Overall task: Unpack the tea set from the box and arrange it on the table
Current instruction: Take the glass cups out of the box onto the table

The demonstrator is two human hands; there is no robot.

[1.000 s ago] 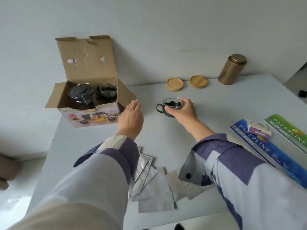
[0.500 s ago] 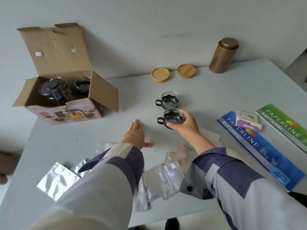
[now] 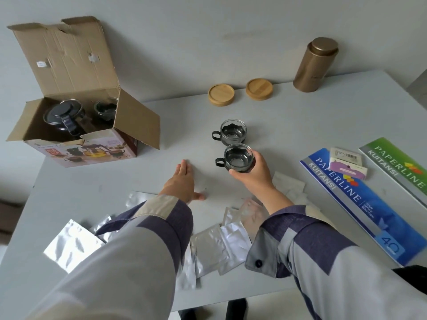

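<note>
**Second Glass Cup Set Beside the First on a Grey Worktop**

A person's right hand (image 3: 256, 173) curls around a small glass cup (image 3: 236, 157) with a dark scalloped metal holder and a looped handle pointing left, holding it at the middle of the smooth grey worktop (image 3: 312, 116). Whether its base touches the surface cannot be told. Just beyond it, on the far side, an identical second cup (image 3: 232, 132) stands upright. The left hand (image 3: 182, 184) lies flat, palm down with straight fingers, on the worktop to the left of the cups, holding nothing.

At far left sits the open cardboard box (image 3: 83, 121), its creased corrugated flaps raised and its printed front picturing the set. Inside are a glass teapot (image 3: 63, 116) with a dark round lid and another cup (image 3: 105, 109), partly shadowed.

Along the far edge lie two round wooden coasters (image 3: 221, 94) with raised rims, and to their right stands a matte gold cylindrical tin (image 3: 315, 64) with a fitted lid. Crinkled silver foil sachets (image 3: 221, 248) lie scattered along the near edge under the sleeves. To the right are a blue receipt pad (image 3: 360, 204) and a green receipt pad (image 3: 402, 167), both glossy, with a small carded packet (image 3: 346, 163) lying between them.
</note>
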